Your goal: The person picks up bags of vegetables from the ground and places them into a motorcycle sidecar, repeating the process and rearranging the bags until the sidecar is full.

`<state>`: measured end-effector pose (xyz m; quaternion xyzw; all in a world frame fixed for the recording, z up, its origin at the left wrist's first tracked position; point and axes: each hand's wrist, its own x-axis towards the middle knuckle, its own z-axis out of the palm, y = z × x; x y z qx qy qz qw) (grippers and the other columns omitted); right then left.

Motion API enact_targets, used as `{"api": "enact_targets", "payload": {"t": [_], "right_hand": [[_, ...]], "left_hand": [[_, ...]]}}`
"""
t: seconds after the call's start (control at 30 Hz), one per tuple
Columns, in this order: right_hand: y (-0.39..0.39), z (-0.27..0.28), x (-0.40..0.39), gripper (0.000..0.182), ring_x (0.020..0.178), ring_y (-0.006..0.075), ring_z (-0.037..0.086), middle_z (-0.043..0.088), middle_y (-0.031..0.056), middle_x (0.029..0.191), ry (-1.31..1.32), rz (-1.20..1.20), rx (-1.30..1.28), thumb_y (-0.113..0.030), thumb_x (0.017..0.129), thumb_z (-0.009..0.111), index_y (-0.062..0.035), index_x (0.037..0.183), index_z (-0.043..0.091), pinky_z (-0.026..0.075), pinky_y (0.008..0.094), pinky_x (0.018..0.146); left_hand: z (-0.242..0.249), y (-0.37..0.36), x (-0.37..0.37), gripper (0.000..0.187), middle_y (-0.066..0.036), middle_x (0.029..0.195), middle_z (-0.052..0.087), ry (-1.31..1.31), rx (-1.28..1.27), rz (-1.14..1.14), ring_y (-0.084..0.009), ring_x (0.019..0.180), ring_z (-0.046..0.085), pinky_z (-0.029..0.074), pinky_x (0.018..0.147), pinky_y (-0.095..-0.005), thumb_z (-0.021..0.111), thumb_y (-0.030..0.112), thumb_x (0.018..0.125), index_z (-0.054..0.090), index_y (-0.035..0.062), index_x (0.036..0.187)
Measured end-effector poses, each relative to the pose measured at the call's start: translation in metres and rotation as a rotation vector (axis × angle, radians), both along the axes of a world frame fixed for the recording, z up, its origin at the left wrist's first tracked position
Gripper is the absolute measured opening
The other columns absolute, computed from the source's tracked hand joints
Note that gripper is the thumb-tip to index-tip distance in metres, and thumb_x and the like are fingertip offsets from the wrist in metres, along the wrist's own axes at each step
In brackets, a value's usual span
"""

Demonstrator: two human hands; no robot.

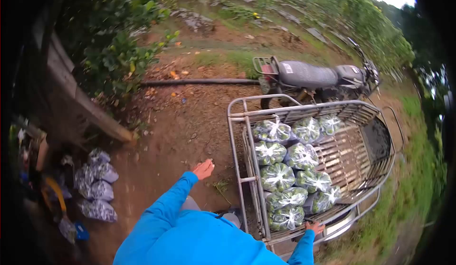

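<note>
My left hand (204, 169) is held out over the dirt, its fingers stretched and nothing in them. At the near side of a metal sidecar, my right hand (314, 227) grips the sidecar rail (349, 206), close to the lowest bags. Several tied clear plastic bags of green produce (278, 177) stand in two or three rows on the slatted sidecar bed (344, 158). Their knotted tops face up. What kind of produce is inside is too small to tell.
A motorcycle (308, 74) stands attached along the sidecar's far side. More filled plastic bags (97, 189) lie on the ground at left, near a wooden post (90, 103) and a blue object (81, 231). A dark pipe (199, 81) crosses the dirt; plants grow beyond.
</note>
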<state>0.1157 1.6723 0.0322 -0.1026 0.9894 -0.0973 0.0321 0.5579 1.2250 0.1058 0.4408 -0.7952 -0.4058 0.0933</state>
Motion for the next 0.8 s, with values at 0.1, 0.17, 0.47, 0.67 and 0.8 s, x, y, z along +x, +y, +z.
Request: {"api": "enact_targets", "payload": {"t": [0.1, 0.17, 0.47, 0.67, 0.8], "right_hand": [[-0.018, -0.048, -0.005, 0.051, 0.096, 0.0371, 0.047, 0.041, 0.0261, 0.112, -0.143, -0.16, 0.134, -0.052, 0.057, 0.067, -0.0128, 0.09, 0.06, 0.043, 0.0467, 0.077], [-0.03, -0.088, -0.008, 0.049, 0.098, 0.0348, 0.046, 0.047, 0.0215, 0.105, 0.073, 0.029, 0.089, -0.053, 0.057, 0.068, -0.0148, 0.087, 0.062, 0.041, 0.049, 0.078], [-0.24, -0.039, 0.161, 0.057, 0.097, 0.0319, 0.049, 0.051, 0.021, 0.105, -0.098, 0.446, 0.128, -0.062, 0.068, 0.054, -0.0116, 0.093, 0.063, 0.041, 0.0455, 0.081], [-0.299, -0.053, 0.332, 0.054, 0.092, 0.0299, 0.052, 0.049, 0.0201, 0.113, -0.305, 0.795, 0.15, -0.052, 0.066, 0.066, -0.0093, 0.099, 0.061, 0.044, 0.0407, 0.08], [-0.338, -0.046, 0.446, 0.053, 0.098, 0.0305, 0.049, 0.045, 0.0201, 0.116, -0.423, 0.825, 0.493, -0.049, 0.068, 0.063, -0.0085, 0.102, 0.06, 0.044, 0.0392, 0.082]], "left_hand": [[-0.085, 0.017, 0.127, 0.026, -0.009, 0.065, 0.051, 0.042, 0.08, 0.31, -0.0223, 0.056, 0.051, 0.039, 0.053, -0.0399, 0.047, 0.035, 0.083, 0.047, 0.0095, 0.081], [-0.069, 0.053, 0.201, 0.025, -0.009, 0.062, 0.052, 0.112, 0.399, 0.608, -0.0216, 0.052, 0.051, 0.04, 0.049, -0.039, 0.05, 0.033, 0.078, 0.05, 0.0083, 0.078], [-0.122, 0.207, 0.453, 0.027, -0.008, 0.058, 0.058, -0.175, 0.764, 1.158, -0.0188, 0.047, 0.055, 0.046, 0.046, -0.0336, 0.051, 0.031, 0.069, 0.054, 0.0057, 0.062], [-0.137, 0.267, 0.527, 0.024, -0.003, 0.061, 0.056, 0.06, 0.762, 1.337, -0.0144, 0.046, 0.051, 0.04, 0.04, -0.031, 0.048, 0.034, 0.076, 0.053, 0.0099, 0.076], [-0.128, 0.287, 0.546, 0.019, -0.002, 0.059, 0.054, 0.291, 0.793, 1.625, -0.0135, 0.046, 0.049, 0.038, 0.038, -0.0292, 0.051, 0.031, 0.073, 0.05, 0.0128, 0.072]]}}
